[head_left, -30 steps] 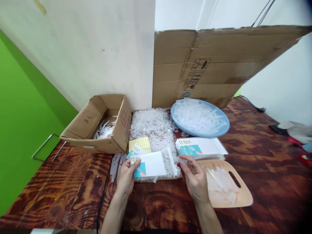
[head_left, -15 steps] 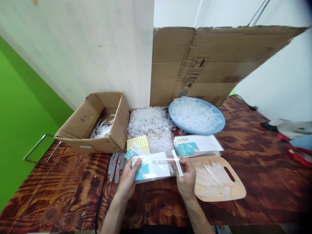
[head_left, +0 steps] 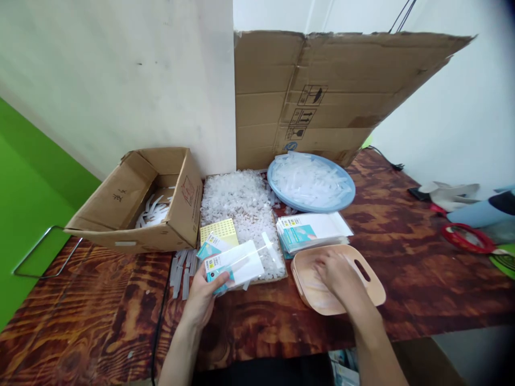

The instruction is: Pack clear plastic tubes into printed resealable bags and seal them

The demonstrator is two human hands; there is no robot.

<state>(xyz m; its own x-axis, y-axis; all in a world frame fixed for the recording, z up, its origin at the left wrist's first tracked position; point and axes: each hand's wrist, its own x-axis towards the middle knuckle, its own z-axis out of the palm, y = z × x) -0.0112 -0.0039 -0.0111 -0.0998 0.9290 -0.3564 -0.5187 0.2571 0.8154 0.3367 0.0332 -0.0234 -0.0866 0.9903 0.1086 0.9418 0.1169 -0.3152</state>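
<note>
Wooden table (head_left: pixel 100 311), box (head_left: pixel 187 212) and blue bowl (head_left: pixel 338 205) behind; left hand (head_left: pixel 202 292) grips a packet (head_left: pixel 237 262), hiding some pieces (head_left: pixel 233 193); right hand (head_left: pixel 336 271) over tray (head_left: pixel 374 287), grip unclear.

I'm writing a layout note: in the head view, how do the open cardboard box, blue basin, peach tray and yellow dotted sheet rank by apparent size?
1. Open cardboard box
2. Blue basin and peach tray: too alike to rank; tray is nearer
3. Yellow dotted sheet

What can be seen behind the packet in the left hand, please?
Past the packet are a teal-and-white card, a yellow dotted sheet and small translucent pieces. What lies directly behind the packet's white part is covered.
</note>
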